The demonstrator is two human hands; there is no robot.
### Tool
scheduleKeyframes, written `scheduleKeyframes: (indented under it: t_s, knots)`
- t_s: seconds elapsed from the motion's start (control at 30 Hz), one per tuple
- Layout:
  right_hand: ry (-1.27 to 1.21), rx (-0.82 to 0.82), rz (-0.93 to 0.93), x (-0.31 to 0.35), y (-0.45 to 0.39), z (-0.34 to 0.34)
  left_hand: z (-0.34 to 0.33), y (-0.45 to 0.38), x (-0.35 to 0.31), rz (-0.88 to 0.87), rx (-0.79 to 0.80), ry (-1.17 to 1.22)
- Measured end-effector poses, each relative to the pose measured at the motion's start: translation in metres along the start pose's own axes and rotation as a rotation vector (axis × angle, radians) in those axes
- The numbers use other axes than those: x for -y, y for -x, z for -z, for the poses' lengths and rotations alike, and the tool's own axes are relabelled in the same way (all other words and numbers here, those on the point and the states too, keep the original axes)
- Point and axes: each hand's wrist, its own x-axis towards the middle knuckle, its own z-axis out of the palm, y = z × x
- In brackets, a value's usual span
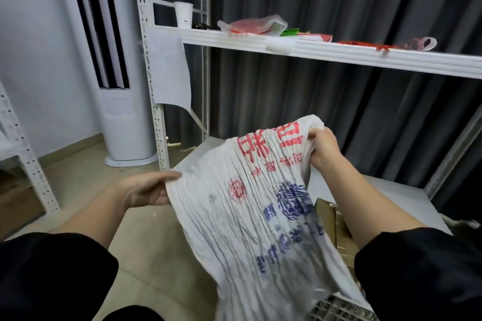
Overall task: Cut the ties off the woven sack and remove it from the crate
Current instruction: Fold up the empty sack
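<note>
A crumpled white woven sack [260, 216] with red and blue printed characters hangs in the air in front of me, stretched between both hands. My right hand [323, 147] grips its upper corner, fingers curled round the bunched fabric. My left hand [148, 189] pinches the sack's left edge at a lower height, thumb on top. The sack's lower end drapes down over a pale slatted crate [339, 311] at the bottom of the view. Brown cardboard boxes [331, 221] show behind the sack, to its right. No ties or cutting tool can be seen.
A white metal rack stands ahead; its upper shelf [313, 51] holds a paper cup [184, 14] and plastic bags [254, 26]. A lower white shelf board [391, 198] lies beneath my right arm. A tall white air conditioner [120, 86] stands at left. Dark curtains hang behind.
</note>
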Motion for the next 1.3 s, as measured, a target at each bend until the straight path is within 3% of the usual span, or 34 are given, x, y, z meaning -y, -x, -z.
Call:
scheduleKeyframes:
  t_s: [0.13,0.2,0.3,0.4,0.5,0.57,0.73,0.8,0.87,0.93,1.03,1.1,1.2,1.27,1.3]
  knots:
    - [0.105,0.104,-0.076,0.003,0.009,-0.013,-0.004,0.002,-0.045,-0.466,-0.292,0.371]
    - [0.158,0.192,-0.127,0.005,0.015,-0.025,-0.006,0.007,-0.061,-0.638,-0.388,0.231]
    - [0.177,0.353,-0.151,0.005,0.02,-0.048,0.002,0.005,-0.072,-0.537,-0.549,-0.243]
    - [0.333,0.477,-0.138,0.003,0.027,-0.078,0.026,0.006,-0.083,-0.525,-0.818,-0.093]
    - [0.499,0.42,0.032,-0.004,0.028,-0.108,0.049,0.024,-0.09,-0.553,-1.113,0.128]
    - [0.492,0.409,0.202,-0.005,0.03,-0.119,0.063,0.039,-0.092,-0.59,-1.271,0.088]
    - [0.582,0.387,0.724,0.005,0.027,-0.131,0.08,0.072,-0.095,-0.712,-1.481,0.007]
    - [0.601,0.35,0.851,0.01,0.023,-0.136,0.081,0.074,-0.095,-0.758,-1.468,-0.04]
    - [0.554,0.242,0.854,0.014,0.016,-0.133,0.081,0.075,-0.091,-0.795,-1.394,-0.046]
    - [0.382,0.19,0.683,0.016,0.01,-0.123,0.085,0.072,-0.089,-0.782,-1.331,-0.018]
    - [0.178,0.318,0.214,0.01,-0.004,-0.112,0.084,0.063,-0.088,-0.752,-1.119,-0.044]
    - [0.132,0.304,0.151,0.006,-0.01,-0.111,0.078,0.052,-0.088,-0.782,-1.003,-0.086]
    - [-0.093,0.119,0.25,0.014,-0.011,-0.106,0.072,0.04,-0.088,-0.828,-1.096,-0.074]
    - [0.038,0.232,0.28,0.015,-0.007,-0.103,0.069,0.035,-0.086,-0.79,-1.134,-0.128]
    - [0.157,0.329,0.198,0.012,-0.006,-0.103,0.067,0.032,-0.086,-0.737,-1.128,-0.166]
